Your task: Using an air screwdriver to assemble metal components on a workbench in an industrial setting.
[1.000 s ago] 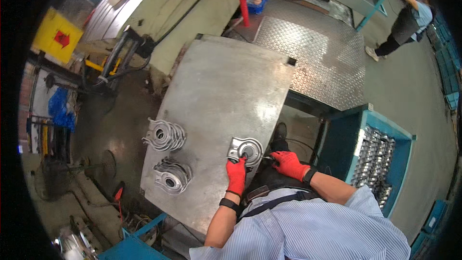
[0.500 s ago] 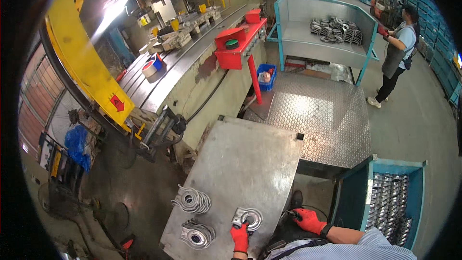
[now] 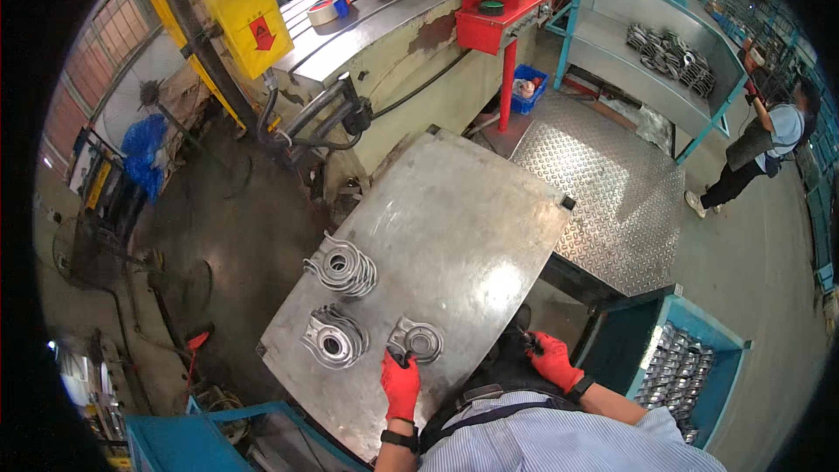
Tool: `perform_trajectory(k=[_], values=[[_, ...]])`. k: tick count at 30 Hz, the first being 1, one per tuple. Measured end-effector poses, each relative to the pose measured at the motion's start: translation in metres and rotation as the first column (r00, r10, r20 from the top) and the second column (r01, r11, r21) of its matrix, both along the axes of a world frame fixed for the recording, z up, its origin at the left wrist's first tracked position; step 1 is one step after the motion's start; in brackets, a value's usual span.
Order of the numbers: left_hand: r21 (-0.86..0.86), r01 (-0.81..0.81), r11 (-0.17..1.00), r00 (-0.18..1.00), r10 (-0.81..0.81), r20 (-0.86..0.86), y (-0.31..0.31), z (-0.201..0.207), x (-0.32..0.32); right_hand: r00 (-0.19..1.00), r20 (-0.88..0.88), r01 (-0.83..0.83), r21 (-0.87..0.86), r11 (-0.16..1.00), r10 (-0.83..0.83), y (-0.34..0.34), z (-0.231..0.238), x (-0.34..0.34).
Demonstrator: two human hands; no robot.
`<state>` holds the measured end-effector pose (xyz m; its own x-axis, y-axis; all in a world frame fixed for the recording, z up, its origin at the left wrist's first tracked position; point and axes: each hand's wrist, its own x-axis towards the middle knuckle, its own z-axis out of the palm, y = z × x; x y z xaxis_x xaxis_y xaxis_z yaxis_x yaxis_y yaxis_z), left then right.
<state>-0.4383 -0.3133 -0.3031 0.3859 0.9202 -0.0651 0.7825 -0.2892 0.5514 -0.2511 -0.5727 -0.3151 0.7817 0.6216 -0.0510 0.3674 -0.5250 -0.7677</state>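
Observation:
My left hand, in a red glove with dark fingertips, is closed on the near edge of a ring-shaped metal bracket. The bracket lies flat on the grey metal table, close to its near edge. Just left of it stands a stack of similar brackets, and a second bracket stack stands farther back. My right hand, also red-gloved, is beyond the table's right edge, in front of my body. Its fingers are curled together; whatever is at the dark fingertips is too small to make out.
A teal bin filled with metal parts stands at my right. Ahead are a red control stand, a tread-plate platform and a teal-framed trough with metal parts. A person stands beside the trough. A yellow machine post rises at the left.
The view has turned, so the table and stacks appear higher and farther left. My left hand stays on the bracket, which sits slightly nearer the stacks. My right hand stays off the table.

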Motion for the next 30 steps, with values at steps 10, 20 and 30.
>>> perform_trajectory(k=[10, 20, 30], values=[[-0.433, 0.733, 0.525, 0.678, -0.51, 0.53, -0.047, 0.079, 0.065, 0.94, 0.117, -0.334, 0.136, 0.933, 0.32, 0.072, 0.143, 0.033], [-0.538, 0.691, 0.483, 0.642, -0.068, 0.764, -0.077, 0.03, 0.108, 0.95, 0.265, -0.223, 0.202, 0.954, 0.166, 0.073, 0.144, 0.006], [-0.382, 0.729, 0.568, 0.574, -0.204, 0.793, -0.094, 0.096, 0.16, 0.995, 0.073, -0.077, 0.069, 0.995, 0.072, -0.006, 0.107, 0.025]])
